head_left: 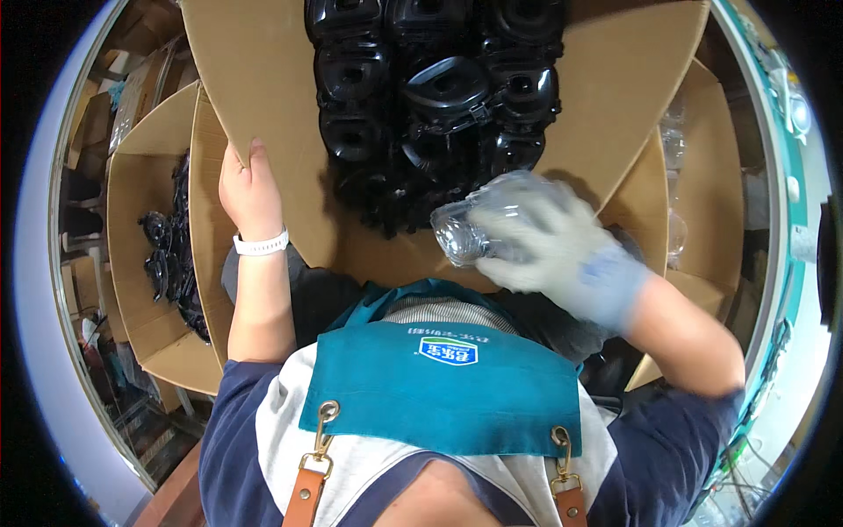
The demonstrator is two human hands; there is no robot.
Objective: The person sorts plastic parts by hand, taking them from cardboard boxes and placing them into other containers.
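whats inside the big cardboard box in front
The cardboard box holds stacked black plastic parts. The gloved right hand with a clear plastic piece covers the pile's near corner; lower layers are hidden.

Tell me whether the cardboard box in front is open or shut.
Open: the cardboard box has flaps spread, black plastic parts visible inside; left hand holds one flap.

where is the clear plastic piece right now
In the head view the clear plastic piece sits right of centre, gripped in the gloved right hand, just over the near edge of the cardboard box of black plastic parts.
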